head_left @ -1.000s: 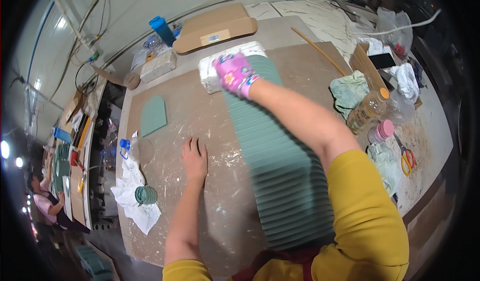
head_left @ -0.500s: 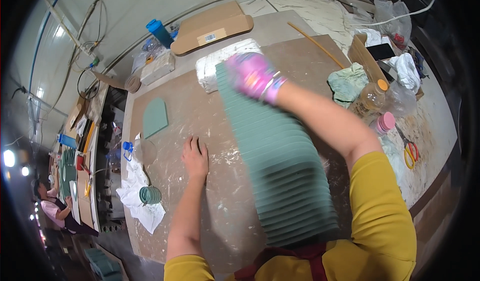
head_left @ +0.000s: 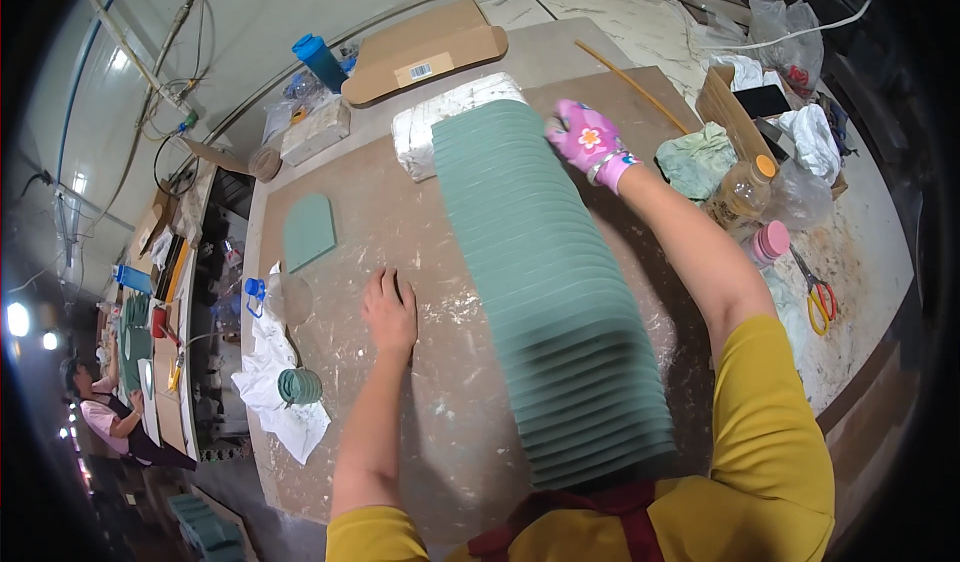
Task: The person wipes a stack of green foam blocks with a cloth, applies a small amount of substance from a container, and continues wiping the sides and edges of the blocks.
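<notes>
Because the green panels (head_left: 550,252) overlap in a long row on the brown board (head_left: 370,202), far end beside the white block (head_left: 412,137), light, even contact would likely keep them aligned. Just right of that end, the gloved right hand (head_left: 590,144) has curled fingers; whether they pinch anything, I cannot tell. The bare left hand (head_left: 389,312) rests on the board, fingers slightly spread.
</notes>
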The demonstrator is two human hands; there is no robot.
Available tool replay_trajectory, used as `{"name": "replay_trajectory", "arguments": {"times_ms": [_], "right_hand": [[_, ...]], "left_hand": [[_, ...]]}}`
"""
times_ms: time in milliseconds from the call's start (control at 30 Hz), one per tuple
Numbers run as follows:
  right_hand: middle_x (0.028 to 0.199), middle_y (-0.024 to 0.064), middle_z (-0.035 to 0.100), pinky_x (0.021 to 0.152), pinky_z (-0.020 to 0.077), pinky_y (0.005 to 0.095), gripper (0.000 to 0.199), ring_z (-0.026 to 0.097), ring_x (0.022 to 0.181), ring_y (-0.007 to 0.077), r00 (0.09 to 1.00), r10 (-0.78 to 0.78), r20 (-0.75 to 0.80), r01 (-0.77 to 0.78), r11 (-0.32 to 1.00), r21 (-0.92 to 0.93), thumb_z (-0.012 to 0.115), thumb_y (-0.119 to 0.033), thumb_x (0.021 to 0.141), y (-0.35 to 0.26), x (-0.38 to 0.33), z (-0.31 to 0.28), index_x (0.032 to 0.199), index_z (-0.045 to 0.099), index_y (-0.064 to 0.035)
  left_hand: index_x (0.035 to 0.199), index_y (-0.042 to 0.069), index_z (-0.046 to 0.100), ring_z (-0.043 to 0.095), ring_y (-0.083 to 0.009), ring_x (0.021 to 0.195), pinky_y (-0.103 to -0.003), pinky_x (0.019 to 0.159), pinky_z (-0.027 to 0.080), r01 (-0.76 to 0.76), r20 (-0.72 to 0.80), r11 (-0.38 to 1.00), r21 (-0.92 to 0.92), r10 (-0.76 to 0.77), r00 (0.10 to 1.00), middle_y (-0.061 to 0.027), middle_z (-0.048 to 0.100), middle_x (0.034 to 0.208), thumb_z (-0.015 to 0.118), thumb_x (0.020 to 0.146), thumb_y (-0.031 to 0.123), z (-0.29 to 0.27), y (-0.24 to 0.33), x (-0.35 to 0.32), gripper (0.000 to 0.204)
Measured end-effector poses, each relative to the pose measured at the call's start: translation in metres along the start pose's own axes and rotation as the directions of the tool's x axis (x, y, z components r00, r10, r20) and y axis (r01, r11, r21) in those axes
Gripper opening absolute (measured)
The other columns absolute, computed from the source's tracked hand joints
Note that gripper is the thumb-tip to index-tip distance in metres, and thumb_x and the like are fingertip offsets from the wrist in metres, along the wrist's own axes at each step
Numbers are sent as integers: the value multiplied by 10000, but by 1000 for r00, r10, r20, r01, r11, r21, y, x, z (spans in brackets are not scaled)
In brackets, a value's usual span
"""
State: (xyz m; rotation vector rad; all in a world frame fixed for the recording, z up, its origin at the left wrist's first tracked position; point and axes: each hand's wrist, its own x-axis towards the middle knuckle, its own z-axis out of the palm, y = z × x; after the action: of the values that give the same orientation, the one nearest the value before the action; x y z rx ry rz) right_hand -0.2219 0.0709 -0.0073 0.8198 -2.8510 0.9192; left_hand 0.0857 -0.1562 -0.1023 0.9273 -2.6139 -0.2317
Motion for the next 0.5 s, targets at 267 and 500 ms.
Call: {"name": "replay_trajectory", "arguments": {"times_ms": [267,500], "right_hand": [[897,200,631,753,493,475,182,623,846,384,921,-380,-82,380,925,-16,549,-202,821,-33,-29,1,915,570,-48],[1069,234,632,854,488,443,363,614,972,397,975,84,-205,-6,935,354,574,-297,842,-3,31,8,1107,592,-49]], "left_hand": [[1258,80,526,409,-293,1276,-447,1054,294,-2,-2,1000,-4,2,1000,-110,470,1347,529,911,251,-3,-11,-5,387],[1264,81,520,409,-287,1277,-446,1053,288,-16,5,1000,-1,16,1000,-107,468,1347,522,913,260,0,-2,-4,395]]}}
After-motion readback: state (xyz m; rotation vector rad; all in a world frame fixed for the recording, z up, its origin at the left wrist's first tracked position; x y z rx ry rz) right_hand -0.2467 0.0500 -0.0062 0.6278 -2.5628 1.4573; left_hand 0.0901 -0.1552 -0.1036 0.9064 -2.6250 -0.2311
